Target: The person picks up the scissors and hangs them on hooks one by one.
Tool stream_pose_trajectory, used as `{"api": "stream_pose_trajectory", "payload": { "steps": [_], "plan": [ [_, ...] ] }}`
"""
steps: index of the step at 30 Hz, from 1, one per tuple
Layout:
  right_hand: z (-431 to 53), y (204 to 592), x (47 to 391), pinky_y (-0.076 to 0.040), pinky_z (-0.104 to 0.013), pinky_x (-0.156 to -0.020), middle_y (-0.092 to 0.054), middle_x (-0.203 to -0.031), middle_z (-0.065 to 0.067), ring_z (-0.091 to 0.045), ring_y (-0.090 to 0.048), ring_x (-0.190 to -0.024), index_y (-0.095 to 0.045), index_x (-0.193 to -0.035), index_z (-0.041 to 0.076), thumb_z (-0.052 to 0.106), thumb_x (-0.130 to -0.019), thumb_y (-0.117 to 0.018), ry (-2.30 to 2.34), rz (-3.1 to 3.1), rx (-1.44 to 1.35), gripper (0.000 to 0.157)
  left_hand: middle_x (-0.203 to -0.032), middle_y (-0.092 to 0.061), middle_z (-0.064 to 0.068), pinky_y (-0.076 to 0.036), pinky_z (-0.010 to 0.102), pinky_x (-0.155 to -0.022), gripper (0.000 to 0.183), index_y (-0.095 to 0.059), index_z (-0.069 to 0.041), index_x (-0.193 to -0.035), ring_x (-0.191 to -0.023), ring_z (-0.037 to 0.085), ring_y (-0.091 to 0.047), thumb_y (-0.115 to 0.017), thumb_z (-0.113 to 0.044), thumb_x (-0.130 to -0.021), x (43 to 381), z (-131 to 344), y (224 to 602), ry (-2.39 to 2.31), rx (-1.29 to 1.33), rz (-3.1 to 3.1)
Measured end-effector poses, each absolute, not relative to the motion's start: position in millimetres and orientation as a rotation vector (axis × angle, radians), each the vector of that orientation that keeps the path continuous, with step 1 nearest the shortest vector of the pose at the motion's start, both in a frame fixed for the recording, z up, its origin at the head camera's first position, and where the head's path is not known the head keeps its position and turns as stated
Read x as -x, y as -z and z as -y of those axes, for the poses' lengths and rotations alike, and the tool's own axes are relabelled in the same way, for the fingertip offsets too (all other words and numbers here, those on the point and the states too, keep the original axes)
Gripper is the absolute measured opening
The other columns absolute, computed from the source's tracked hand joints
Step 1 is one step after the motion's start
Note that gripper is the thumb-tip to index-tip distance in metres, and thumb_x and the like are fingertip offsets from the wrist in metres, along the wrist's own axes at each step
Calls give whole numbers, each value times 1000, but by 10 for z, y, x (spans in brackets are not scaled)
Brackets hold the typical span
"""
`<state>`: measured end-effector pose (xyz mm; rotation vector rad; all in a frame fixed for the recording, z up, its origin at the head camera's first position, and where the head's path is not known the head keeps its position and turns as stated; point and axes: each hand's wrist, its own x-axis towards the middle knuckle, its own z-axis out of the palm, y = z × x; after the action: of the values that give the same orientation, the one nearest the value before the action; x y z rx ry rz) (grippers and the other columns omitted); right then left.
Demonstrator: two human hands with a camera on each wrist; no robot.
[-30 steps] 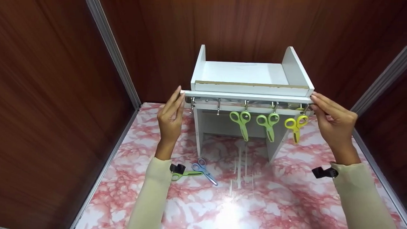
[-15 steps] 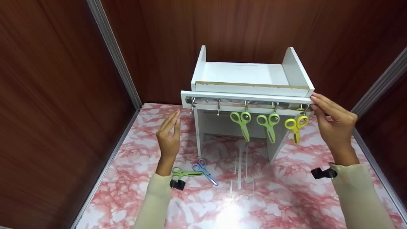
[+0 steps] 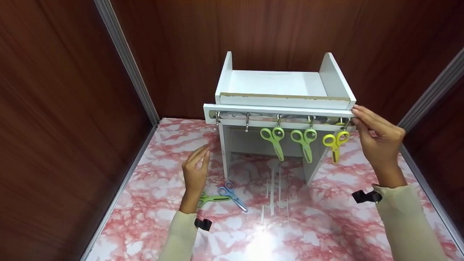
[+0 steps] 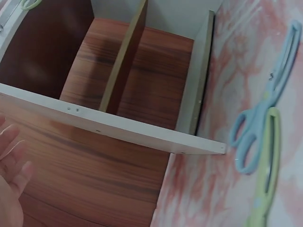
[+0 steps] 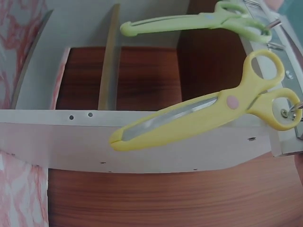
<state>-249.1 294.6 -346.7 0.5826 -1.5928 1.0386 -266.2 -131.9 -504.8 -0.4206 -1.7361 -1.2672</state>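
Observation:
A white hook rail (image 3: 232, 108) crosses the front of a small white shelf unit (image 3: 286, 102), its right end pinched between the fingers and thumb of my right hand (image 3: 385, 145). From its hooks hang yellow scissors (image 3: 335, 149) at the right end and two pairs of green scissors (image 3: 307, 148) further left; the two leftmost hooks carry nothing. My left hand (image 3: 195, 174) is in the air left of the unit, fingers loosely extended and holding nothing. Below it on the table lie blue scissors (image 3: 233, 197), next to another green pair (image 3: 219, 198) partly hidden behind the left wrist.
The shelf unit stands on a red-and-white marbled table (image 3: 311, 224), close to a brown wood-grain back wall (image 3: 279, 29). Similar panels with grey metal edging (image 3: 127, 54) rise at left and right. Whitish streaks mark the table before the unit.
My left hand has let go of the rail's left end and moved down towards the table. My right hand stays on the right end, and the rail and hanging scissors hold their place.

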Motion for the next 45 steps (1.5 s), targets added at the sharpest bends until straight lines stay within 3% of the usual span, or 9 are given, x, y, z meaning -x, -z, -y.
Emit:
{"api": "stream_pose_trajectory", "payload": {
  "steps": [5,8,14,18,23,28,32,36,45],
  "plan": [
    [-2932,3463,2490,-56,-11,-77,-75,-102,-23,-30,-74,-98,-78,-94,-8,-22,-77,-76,-1045,1588,-576,22,-102,-76,16,-58,29,-91,12,-79,3,-99,-97,32,-72,-77,2,-88,2635,1305,5221,1207,406,1812],
    [-2929,3454,2494,-57,-12,-78,-75,-102,-23,-30,-74,-98,-78,-94,-8,-21,-77,-76,-1044,1589,-574,22,-93,-77,11,-60,31,-79,6,-80,0,-93,-85,25,-72,-78,-3,-88,2614,1280,5278,1181,425,1867],
    [-2933,3440,2495,-55,-10,-76,-75,-103,-22,-29,-74,-98,-79,-95,-7,-23,-76,-76,-1025,1600,-569,24,-73,-70,-8,-53,22,-55,11,-78,-13,-79,-60,6,-61,-79,-15,-90,2550,1217,5347,1198,398,2095],
    [-2939,3439,2494,-56,-11,-78,-75,-103,-21,-29,-74,-98,-79,-95,-7,-23,-76,-76,-1018,1598,-562,25,-64,-63,-12,-50,28,-52,15,-77,-20,-75,-57,5,-58,-78,-23,-90,2471,1144,5380,1136,282,2364],
    [-2946,3438,2491,-56,-11,-78,-75,-103,-22,-29,-74,-98,-78,-95,-7,-23,-76,-76,-1022,1605,-563,25,-67,-66,-14,-50,29,-52,18,-77,-25,-71,-59,5,-59,-77,-28,-88,2371,1060,5459,1016,207,2586],
    [-2942,3451,2494,-57,-13,-80,-75,-103,-22,-30,-74,-98,-79,-95,-7,-23,-77,-75,-1025,1608,-564,24,-56,-46,-16,-31,24,-42,41,-57,-23,-51,-50,4,-39,-75,-23,-89,2277,987,5576,1036,176,2655],
    [-2941,3458,2495,-58,-16,-84,-75,-103,-21,-30,-74,-98,-79,-95,-6,-23,-77,-75,-1021,1611,-561,25,-54,-30,-15,-22,24,-41,52,-38,-24,-49,-49,6,-31,-70,-24,-90,2218,941,5662,1029,125,2687],
    [-2942,3461,2496,-58,-17,-86,-75,-103,-21,-30,-74,-98,-79,-95,-6,-23,-77,-75,-1018,1613,-557,25,-51,-30,-13,-26,27,-41,54,-38,-23,-50,-49,9,-34,-76,-33,-87,2183,895,5744,958,27,2730],
    [-2945,3455,2471,-58,-18,-86,-75,-104,-21,-30,-74,-99,-79,-96,-6,-24,-77,-74,-1024,1619,-549,26,-58,-50,-3,-42,36,-46,36,-57,-19,-68,-54,18,-52,-79,-42,-85,2171,727,5822,838,-32,2853]
  ]
}}
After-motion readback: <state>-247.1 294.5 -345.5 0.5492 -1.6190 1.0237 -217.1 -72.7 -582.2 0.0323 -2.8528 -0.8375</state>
